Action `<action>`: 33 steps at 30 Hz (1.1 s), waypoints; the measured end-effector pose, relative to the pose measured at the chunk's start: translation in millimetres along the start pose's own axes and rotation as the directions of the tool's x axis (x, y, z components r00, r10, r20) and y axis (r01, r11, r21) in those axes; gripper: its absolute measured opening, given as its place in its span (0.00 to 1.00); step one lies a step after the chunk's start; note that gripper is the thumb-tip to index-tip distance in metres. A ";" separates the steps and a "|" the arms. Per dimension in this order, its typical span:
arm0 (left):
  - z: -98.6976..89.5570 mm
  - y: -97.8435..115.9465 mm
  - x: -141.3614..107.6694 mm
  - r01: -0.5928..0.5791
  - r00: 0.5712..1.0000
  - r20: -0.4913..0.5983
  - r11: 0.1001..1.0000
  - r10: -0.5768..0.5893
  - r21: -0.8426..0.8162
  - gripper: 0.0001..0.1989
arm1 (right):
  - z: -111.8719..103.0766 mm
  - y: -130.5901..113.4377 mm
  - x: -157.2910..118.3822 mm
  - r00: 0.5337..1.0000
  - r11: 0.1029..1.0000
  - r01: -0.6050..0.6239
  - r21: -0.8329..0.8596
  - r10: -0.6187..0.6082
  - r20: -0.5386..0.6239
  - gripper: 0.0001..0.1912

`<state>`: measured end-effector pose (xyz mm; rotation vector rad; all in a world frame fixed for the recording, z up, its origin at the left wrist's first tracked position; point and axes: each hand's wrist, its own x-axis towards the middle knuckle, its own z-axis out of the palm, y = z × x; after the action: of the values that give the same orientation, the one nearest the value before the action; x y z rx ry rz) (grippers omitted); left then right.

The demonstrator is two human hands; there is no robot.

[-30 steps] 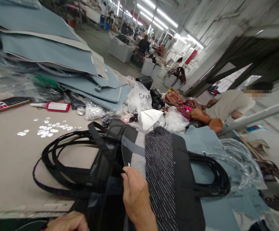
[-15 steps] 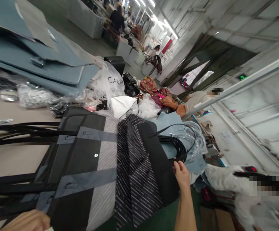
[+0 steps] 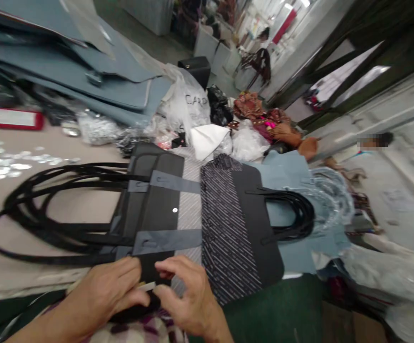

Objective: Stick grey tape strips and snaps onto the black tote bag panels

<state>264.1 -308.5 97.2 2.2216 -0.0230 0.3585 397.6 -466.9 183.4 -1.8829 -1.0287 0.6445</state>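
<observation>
A flat stack of black tote bags (image 3: 157,205) lies across the table, with grey straps and a striped lining (image 3: 224,233) folded open. Long black handles loop to the left (image 3: 46,209) and right (image 3: 292,214). My left hand (image 3: 107,293) and my right hand (image 3: 187,297) meet at the bag's near edge. Between their fingertips they pinch a small pale strip (image 3: 147,286), my left thumb and fingers closed on it and my right thumb and forefinger curled at its tip.
Grey-blue sheets (image 3: 114,81) are piled at the back left, with a red and white object (image 3: 12,118) and scattered silver discs (image 3: 7,164) on the beige table. Plastic bags (image 3: 189,102), white paper (image 3: 207,138) and brown goods (image 3: 264,119) crowd the back. A person (image 3: 373,140) sits at the right.
My right hand left the right-side handles and came back to the bag's near edge, meeting my left hand. The view swung left and down; both hands now pinch a pale strip.
</observation>
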 end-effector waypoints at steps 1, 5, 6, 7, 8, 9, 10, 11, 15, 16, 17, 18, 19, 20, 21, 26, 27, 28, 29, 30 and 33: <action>-7.6 5.7 6.1 -0.057 0.998 -0.007 0.994 0.058 0.089 0.18 | 4.5 -2.9 2.0 0.998 0.998 0.054 -0.038 -0.053 0.028 0.17; -28.1 15.2 17.9 -0.115 0.993 0.007 0.969 0.116 0.219 0.20 | 14.3 1.0 9.9 0.974 0.968 0.213 -0.135 -0.200 0.104 0.07; -30.0 15.1 16.8 -0.105 0.994 0.012 0.969 0.105 0.225 0.20 | 16.9 2.9 11.3 0.971 0.962 0.228 -0.148 -0.213 0.109 0.06; -30.6 14.5 14.6 -0.094 0.996 0.015 0.969 0.093 0.230 0.19 | 19.7 4.7 12.3 0.970 0.959 0.234 -0.158 -0.219 0.110 0.07; -30.5 13.5 11.7 -0.083 0.997 0.014 0.968 0.082 0.235 0.19 | 22.5 6.4 12.9 0.970 0.958 0.235 -0.161 -0.220 0.108 0.07; -29.8 12.3 8.7 -0.075 0.997 0.015 0.968 0.073 0.240 0.18 | 25.3 8.2 13.3 0.970 0.960 0.233 -0.156 -0.218 0.106 0.07; -28.9 11.0 5.8 -0.068 0.998 0.016 0.967 0.066 0.245 0.17 | 27.9 10.3 13.3 0.971 0.963 0.228 -0.145 -0.214 0.105 0.07; -28.1 9.7 3.5 -0.050 0.999 0.017 0.968 0.047 0.246 0.17 | 30.4 12.6 13.3 0.972 0.965 0.224 -0.136 -0.210 0.105 0.07; -26.3 3.6 -0.2 0.107 0.993 0.044 0.984 -0.114 0.140 0.15 | 40.1 21.2 12.5 0.974 0.950 0.221 -0.223 -0.205 0.092 0.07; -26.1 1.9 -0.1 0.147 0.986 0.059 0.984 -0.153 0.097 0.15 | 43.0 22.5 12.4 0.974 0.939 0.225 -0.262 -0.210 0.084 0.07; -25.8 0.4 0.1 0.175 0.981 0.074 0.983 -0.180 0.061 0.14 | 46.2 23.2 12.7 0.974 0.929 0.228 -0.292 -0.217 0.072 0.08; -25.5 -0.7 0.4 0.191 0.978 0.078 0.981 -0.194 0.035 0.14 | 49.6 23.7 13.2 0.973 0.922 0.231 -0.311 -0.226 0.054 0.09; -25.4 -1.1 0.8 0.200 0.977 0.068 0.980 -0.201 0.018 0.15 | 53.1 24.4 14.3 0.972 0.920 0.230 -0.316 -0.233 0.031 0.09; -25.6 -0.6 1.3 0.201 0.979 0.045 0.980 -0.201 0.010 0.15 | 56.2 25.7 16.1 0.972 0.924 0.226 -0.309 -0.237 0.004 0.09; -25.9 0.8 2.0 0.193 0.981 0.010 0.981 -0.193 0.008 0.15 | 58.7 28.4 18.8 0.973 0.932 0.211 -0.295 -0.230 -0.031 0.09; -27.0 10.9 4.1 0.128 0.991 -0.018 0.991 -0.129 -0.033 0.12 | 49.7 70.1 50.9 0.920 0.962 -0.264 0.061 0.271 -0.283 0.08; -25.6 10.1 3.0 0.159 0.987 -0.007 0.985 -0.160 -0.071 0.11 | 44.3 82.6 60.2 0.877 0.924 -0.350 0.153 0.380 -0.294 0.10; -23.6 7.4 0.9 0.213 0.977 0.002 0.971 -0.214 -0.107 0.11 | 38.7 95.0 69.7 0.843 0.891 -0.398 0.219 0.450 -0.294 0.13; -20.9 3.3 -2.2 0.285 0.958 0.011 0.949 -0.286 -0.136 0.12 | 33.6 106.6 78.8 0.825 0.872 -0.419 0.254 0.482 -0.293 0.17; -18.1 -1.9 -5.9 0.366 0.930 0.038 0.917 -0.365 -0.156 0.13 | 29.5 116.9 87.2 0.818 0.864 -0.425 0.269 0.494 -0.293 0.19; -11.1 -17.2 -18.9 0.582 0.812 0.167 0.796 -0.559 -0.166 0.16 | 23.8 136.2 105.1 0.798 0.837 -0.463 0.291 0.537 -0.275 0.22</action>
<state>245.6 -291.2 85.6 1.9169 0.5251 -0.1033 489.3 -405.0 49.6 -1.9945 -0.2066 0.6554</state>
